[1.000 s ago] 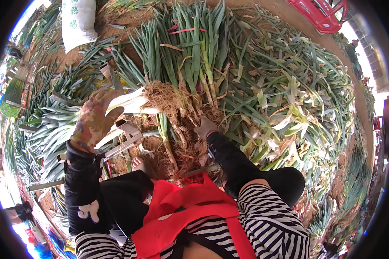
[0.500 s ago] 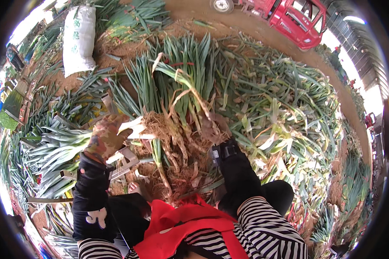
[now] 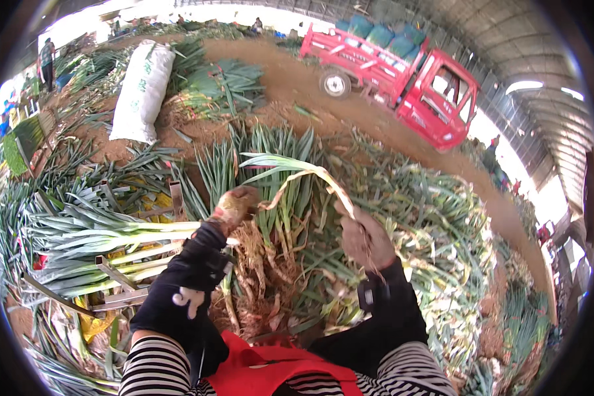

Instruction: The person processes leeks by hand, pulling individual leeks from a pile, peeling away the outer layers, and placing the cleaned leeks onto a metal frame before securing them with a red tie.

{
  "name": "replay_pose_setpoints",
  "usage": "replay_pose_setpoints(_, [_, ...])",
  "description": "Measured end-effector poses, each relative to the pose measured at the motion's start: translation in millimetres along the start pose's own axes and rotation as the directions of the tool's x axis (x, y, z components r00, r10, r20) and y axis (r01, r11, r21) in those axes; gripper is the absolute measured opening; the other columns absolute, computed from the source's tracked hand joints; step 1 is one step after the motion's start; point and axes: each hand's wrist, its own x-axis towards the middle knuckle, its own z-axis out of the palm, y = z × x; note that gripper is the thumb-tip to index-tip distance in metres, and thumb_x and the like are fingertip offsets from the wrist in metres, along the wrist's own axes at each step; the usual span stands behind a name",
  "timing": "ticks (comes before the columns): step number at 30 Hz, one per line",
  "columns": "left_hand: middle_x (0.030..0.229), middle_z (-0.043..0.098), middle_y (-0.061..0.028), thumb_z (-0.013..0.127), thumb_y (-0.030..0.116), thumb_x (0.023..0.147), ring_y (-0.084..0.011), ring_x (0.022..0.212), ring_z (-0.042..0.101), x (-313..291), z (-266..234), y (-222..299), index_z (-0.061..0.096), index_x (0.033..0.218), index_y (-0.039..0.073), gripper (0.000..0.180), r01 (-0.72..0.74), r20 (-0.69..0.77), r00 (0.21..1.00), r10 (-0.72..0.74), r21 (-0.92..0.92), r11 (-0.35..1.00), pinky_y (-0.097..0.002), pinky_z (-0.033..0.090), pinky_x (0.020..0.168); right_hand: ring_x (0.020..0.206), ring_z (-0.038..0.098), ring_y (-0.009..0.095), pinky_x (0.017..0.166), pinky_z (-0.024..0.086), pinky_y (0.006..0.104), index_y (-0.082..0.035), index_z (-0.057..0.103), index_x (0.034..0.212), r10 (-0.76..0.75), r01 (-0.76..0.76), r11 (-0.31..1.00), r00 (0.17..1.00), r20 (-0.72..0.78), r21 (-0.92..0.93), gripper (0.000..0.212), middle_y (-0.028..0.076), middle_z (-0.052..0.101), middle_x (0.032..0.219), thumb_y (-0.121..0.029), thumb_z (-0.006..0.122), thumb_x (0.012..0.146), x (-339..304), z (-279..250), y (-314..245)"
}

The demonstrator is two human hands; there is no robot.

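My right hand, in a dusty glove, is closed around the root end of a long green onion. The onion's stalk arches up and left, its green leaves spreading over a standing bundle. A dry, yellowish outer leaf hangs off the stalk; its loose end is pinched in my left hand, which wears a patterned glove. Just beyond and below the hands leans a bundle of untrimmed green onions with brown, soil-caked roots. At left, cleaned onions with white stems lie across a metal frame.
A heap of stripped leaves spreads to the right. Farther off stand a white sack and a red cargo truck on a dirt track. More onions lie beside the sack. A person stands far left.
My right hand has risen and moved right out of the bundle with a green onion. My left hand has left the white stems and taken the dry leaf. The head view has tilted up.
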Motion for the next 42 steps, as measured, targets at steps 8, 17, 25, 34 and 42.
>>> replay_pose_setpoints(8, [0.093,0.064,-0.0103,0.052,0.046,0.093,-0.0212,0.084,0.063,17,36,36,0.056,0.110,0.001,0.048,-0.121,0.082,0.961,0.262,-0.730,0.673,-0.0367,0.052,0.075,0.055,0.051,0.006,0.049,0.038,0.0200,0.000,0.052,0.121,0.077,-0.034,0.688,0.997,0.026,-0.725,0.033,0.001,0.055,0.074,-0.021,0.050,0.095,-54,-10,41])
replay_pose_setpoints(17, [0.104,0.066,-0.0131,0.055,0.020,0.094,-0.0248,0.091,0.066,-1,58,37,0.056,0.113,0.003,0.025,-0.137,0.053,0.979,0.199,-0.549,0.824,-0.0374,0.056,0.081,0.079,0.061,0.028,0.070,0.047,0.0362,0.000,0.056,0.110,-0.318,0.166,-0.009,0.934,0.160,-0.986,0.039,0.022,0.060,0.092,-0.035,0.058,0.093,25,-38,46])
replay_pose_setpoints(25, [0.092,0.065,-0.0029,0.071,0.024,0.084,-0.0149,0.084,0.060,-21,73,37,0.062,0.105,0.003,0.030,-0.121,0.035,0.989,0.142,-0.350,0.929,-0.0280,0.047,0.073,0.086,0.063,0.023,0.078,0.050,0.0304,0.003,0.059,0.110,-0.417,0.360,0.492,0.897,0.149,-0.792,0.025,0.013,0.064,0.098,-0.017,0.053,0.096,69,-42,78])
replay_pose_setpoints(34, [0.094,0.065,-0.0066,0.075,0.016,0.079,-0.0196,0.092,0.061,-12,55,32,0.063,0.100,0.002,0.028,-0.273,0.208,0.909,0.362,-0.359,0.892,-0.0332,0.046,0.087,0.105,0.059,0.033,0.088,0.050,0.0357,0.001,0.059,0.111,-0.408,0.498,-0.203,0.740,0.535,-0.843,0.033,0.016,0.062,0.111,-0.001,0.059,0.079,84,-51,75])
replay_pose_setpoints(42, [0.113,0.054,-0.0109,0.071,0.017,0.083,-0.0260,0.105,0.056,-24,81,36,0.026,0.139,0.012,0.072,-0.261,-0.125,0.963,0.239,-0.647,0.717,-0.0476,0.046,0.092,0.072,0.061,0.025,0.063,0.048,0.0337,0.000,0.058,0.097,-0.780,0.225,-0.159,0.568,0.262,-0.961,0.016,0.010,0.061,0.082,-0.013,0.059,0.089,80,-11,72])
